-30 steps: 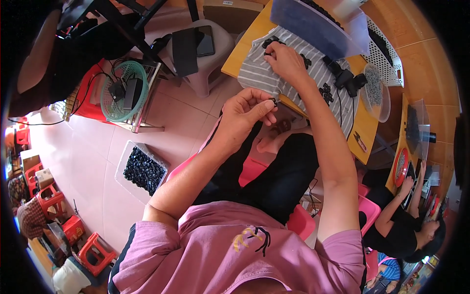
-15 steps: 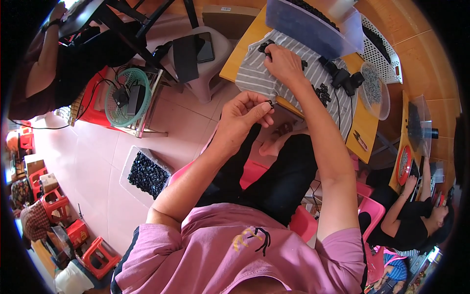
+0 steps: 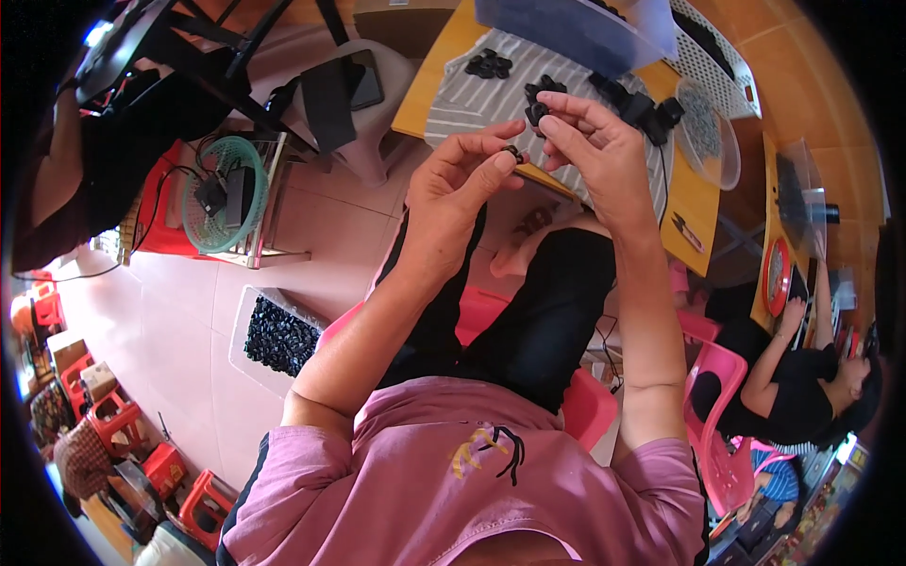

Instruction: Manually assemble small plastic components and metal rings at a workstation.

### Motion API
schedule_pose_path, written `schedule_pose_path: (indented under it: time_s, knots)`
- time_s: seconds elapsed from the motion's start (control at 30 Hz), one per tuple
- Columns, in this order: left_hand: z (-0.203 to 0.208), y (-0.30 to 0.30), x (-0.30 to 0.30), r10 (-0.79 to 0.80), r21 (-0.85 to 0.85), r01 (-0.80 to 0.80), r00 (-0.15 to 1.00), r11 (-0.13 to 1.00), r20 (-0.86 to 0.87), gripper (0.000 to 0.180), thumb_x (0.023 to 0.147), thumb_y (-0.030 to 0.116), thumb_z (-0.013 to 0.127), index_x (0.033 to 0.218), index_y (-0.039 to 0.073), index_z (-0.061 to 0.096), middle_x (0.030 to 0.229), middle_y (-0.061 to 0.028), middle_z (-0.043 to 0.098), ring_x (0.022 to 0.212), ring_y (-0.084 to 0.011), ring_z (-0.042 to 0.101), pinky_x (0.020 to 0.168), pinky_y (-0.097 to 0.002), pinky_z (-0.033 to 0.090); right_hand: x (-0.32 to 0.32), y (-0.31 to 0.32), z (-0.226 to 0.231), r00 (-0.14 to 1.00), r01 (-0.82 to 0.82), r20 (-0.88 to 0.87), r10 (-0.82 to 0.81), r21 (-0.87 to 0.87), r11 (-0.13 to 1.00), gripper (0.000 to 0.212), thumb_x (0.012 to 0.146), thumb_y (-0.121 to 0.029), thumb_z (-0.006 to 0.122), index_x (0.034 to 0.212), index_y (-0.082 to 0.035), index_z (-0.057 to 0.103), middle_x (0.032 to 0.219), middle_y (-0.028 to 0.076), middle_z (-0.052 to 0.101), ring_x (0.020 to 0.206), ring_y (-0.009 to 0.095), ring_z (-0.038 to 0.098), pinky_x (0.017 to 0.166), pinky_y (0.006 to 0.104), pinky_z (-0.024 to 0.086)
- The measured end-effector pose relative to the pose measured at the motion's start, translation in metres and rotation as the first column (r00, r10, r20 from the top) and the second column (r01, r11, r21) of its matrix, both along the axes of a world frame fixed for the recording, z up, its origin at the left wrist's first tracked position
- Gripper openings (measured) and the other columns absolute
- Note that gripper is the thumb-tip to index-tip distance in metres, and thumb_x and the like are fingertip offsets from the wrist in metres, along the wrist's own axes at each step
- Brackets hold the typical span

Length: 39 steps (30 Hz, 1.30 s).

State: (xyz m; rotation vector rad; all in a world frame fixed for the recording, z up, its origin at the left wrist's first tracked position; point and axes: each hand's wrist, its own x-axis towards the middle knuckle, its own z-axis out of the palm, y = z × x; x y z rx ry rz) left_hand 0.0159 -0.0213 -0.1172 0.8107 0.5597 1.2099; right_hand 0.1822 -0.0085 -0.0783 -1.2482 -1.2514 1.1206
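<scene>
Between the thumb and fingers of my left hand [image 3: 462, 184] is pinched a small dark part [image 3: 512, 153], its kind too small to tell. My right hand [image 3: 599, 151], close beside it to the right, grips a small black plastic part [image 3: 537, 114] by thumb and fingertips. Both hands are raised over the near edge of the striped cloth [image 3: 453, 104] on the wooden table. Behind them lie a pile of black parts [image 3: 489, 64] on the left and another black pile [image 3: 545, 89] nearer the middle.
A translucent bin [image 3: 566, 33] stands at the table's back, a tub of small metal pieces [image 3: 703, 132] to its right. Small snips [image 3: 688, 231] lie near the table's right corner. A box of shiny black parts [image 3: 281, 335] is on the floor. Another person [image 3: 793, 387] sits at right.
My right hand has come back from the far pile toward my left hand, now with a black part in its fingers. My left hand has risen slightly, still pinching its small part.
</scene>
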Motion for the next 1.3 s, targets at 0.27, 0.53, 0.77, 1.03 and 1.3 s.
schedule_pose_path:
  time_s: [0.27, 0.53, 0.77, 1.03, 1.3]
  knots:
    - [0.016, -0.022, 0.017, -0.088, 0.071, 0.083, 0.994, 0.994, 0.058, 0.014, 0.088, 0.004, 0.058, 0.101, 0.0, 0.057, 0.124, -0.0195, 0.053, 0.101, -0.0208, 0.06, 0.082, -0.0294, 0.052, 0.01, -0.052, 0.023, 0.994, 0.104, -0.034, -0.102, 0.061, 0.993, 0.026, 0.086, -0.006, 0.063, 0.111, 0.001, 0.061, 0.082, 0.002, 0.062, 0.07, 0.005, 0.057, 0.06, 0.0173, 0.047]
    - [0.023, -0.027, 0.024, -0.139, 0.014, 0.139, 0.99, 0.99, -0.001, 0.015, 0.088, 0.005, 0.059, 0.102, -0.001, 0.058, 0.118, -0.0157, 0.056, 0.095, -0.0169, 0.059, 0.081, -0.028, 0.05, 0.02, -0.059, 0.013, 0.989, 0.148, 0.01, -0.15, 0.097, 0.984, 0.025, 0.086, -0.006, 0.062, 0.11, 0.0, 0.061, 0.085, 0.002, 0.063, 0.071, 0.005, 0.057, 0.06, 0.018, 0.048]
    - [0.006, -0.023, 0.018, -0.08, -0.049, 0.08, 0.997, 0.996, 0.003, 0.015, 0.088, 0.008, 0.061, 0.1, 0.0, 0.058, 0.098, -0.007, 0.064, 0.079, -0.0086, 0.059, 0.072, -0.0207, 0.049, 0.037, -0.008, -0.042, 0.985, 0.11, 0.136, -0.106, -0.021, 0.994, 0.022, 0.086, -0.01, 0.062, 0.105, -0.002, 0.064, 0.081, 0.0, 0.062, 0.067, 0.005, 0.054, 0.058, 0.019, 0.047]
    - [-0.015, -0.011, 0.006, -0.057, -0.132, 0.05, 0.997, 0.99, -0.053, 0.016, 0.088, 0.008, 0.061, 0.101, 0.0, 0.057, 0.089, -0.0101, 0.064, 0.078, -0.0145, 0.062, 0.073, -0.0257, 0.049, 0.022, 0.068, -0.077, 0.882, 0.096, 0.462, -0.093, 0.019, 0.995, 0.024, 0.08, -0.016, 0.065, 0.099, 0.0, 0.066, 0.08, 0.009, 0.068, 0.071, 0.014, 0.062, 0.066, 0.0278, 0.05]
    - [-0.023, 0.0, 0.0, -0.025, -0.15, 0.017, 0.998, 0.989, -0.056, 0.014, 0.088, 0.008, 0.061, 0.099, 0.0, 0.058, 0.088, -0.0093, 0.064, 0.077, -0.014, 0.061, 0.072, -0.0254, 0.049, 0.03, 0.125, -0.077, 0.738, 0.081, 0.627, -0.25, 0.285, 0.955, 0.021, 0.083, -0.018, 0.064, 0.097, -0.003, 0.067, 0.072, 0.005, 0.065, 0.065, 0.009, 0.059, 0.059, 0.0246, 0.048]
